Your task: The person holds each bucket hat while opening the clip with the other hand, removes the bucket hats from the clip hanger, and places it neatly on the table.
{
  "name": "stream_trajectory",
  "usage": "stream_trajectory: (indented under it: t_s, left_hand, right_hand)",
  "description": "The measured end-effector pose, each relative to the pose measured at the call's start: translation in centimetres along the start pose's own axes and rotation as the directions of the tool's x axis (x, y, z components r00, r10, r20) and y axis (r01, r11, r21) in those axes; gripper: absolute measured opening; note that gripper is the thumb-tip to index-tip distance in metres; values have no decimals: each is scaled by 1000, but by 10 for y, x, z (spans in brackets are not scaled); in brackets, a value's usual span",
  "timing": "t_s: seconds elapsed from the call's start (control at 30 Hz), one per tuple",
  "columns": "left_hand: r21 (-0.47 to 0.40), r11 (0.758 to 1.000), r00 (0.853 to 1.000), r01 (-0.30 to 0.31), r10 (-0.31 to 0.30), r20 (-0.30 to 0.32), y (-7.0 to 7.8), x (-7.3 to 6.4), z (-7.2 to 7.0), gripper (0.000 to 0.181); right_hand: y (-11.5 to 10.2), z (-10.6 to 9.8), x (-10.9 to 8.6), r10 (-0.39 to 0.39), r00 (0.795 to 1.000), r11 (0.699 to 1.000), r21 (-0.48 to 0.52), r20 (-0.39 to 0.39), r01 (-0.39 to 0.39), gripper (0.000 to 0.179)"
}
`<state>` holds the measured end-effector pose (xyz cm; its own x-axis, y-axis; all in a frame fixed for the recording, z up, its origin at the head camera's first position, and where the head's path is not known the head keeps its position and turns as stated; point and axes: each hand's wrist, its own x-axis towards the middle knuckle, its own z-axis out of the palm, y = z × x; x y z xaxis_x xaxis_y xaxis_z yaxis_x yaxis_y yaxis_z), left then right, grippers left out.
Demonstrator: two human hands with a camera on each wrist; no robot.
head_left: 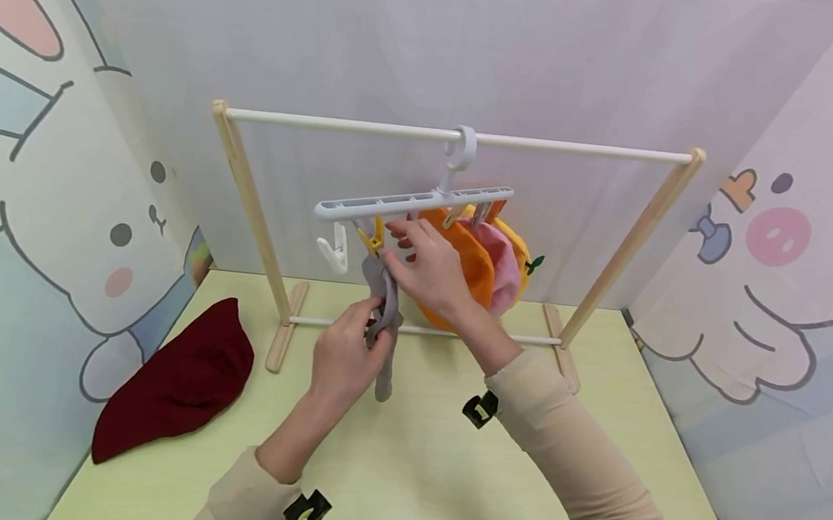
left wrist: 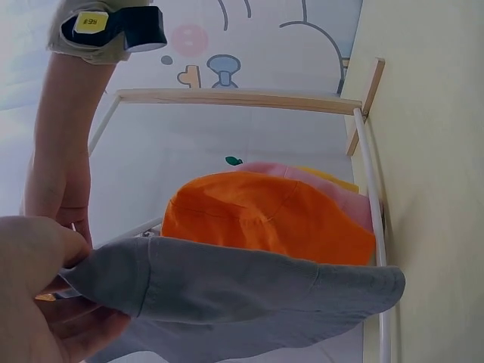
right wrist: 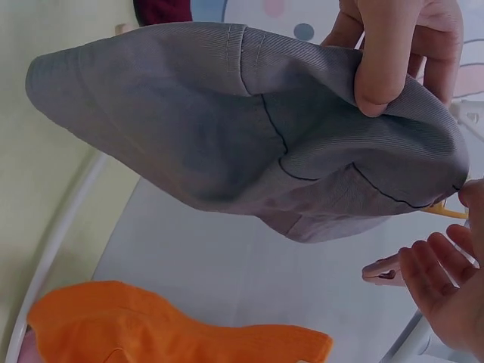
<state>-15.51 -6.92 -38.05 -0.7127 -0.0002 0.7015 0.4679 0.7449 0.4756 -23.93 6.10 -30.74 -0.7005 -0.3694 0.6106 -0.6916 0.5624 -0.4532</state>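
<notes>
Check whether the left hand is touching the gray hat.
Touching: the right wrist view shows the left hand gripping the gray hat, its thumb pressed against the fabric.

On the yellowish table (head_left: 409,494), left of the wooden rack (head_left: 248,193), lies the dark-red cloth hat (head_left: 183,376). Under the grey plastic hanger (head_left: 407,203) on the rack's bar (head_left: 339,124), the grey cloth hat (left wrist: 234,283) is left of the orange cloth hat (head_left: 477,274).

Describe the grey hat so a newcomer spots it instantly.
Find the rack, then the pale hanger hooked on its top bar. Below the yellow clip toward the hanger's left end is the grey hat. Unlike the orange hat, pink hat and yellow hat to its right, it is pinched by the left hand.
</notes>
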Motion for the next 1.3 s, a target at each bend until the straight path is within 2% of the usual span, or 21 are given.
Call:
stream_trajectory:
  t_s: [0.27,0.77,1.03,1.3]
  left_hand:
    - [9,1000,1000,-14,14,-3,-5,-1,-3,25]
    - [-10,999,998,-36,36,50,-11,-3,-7,17]
    - [6,995,993,-100,100,58,-10,-2,-7,13]
    - [4,990,989,-138,137,62,-10,-3,-5,14]
  right_hand:
    - [-7,4,3,29,999,999,22,18,-29,38]
    - [-13,8,7,73,997,997,10,22,-73,38]
    - [-16,12,8,118,993,993,14,-11,-118,37]
    - [-17,15,6,137,989,991,7,-55,-137,35]
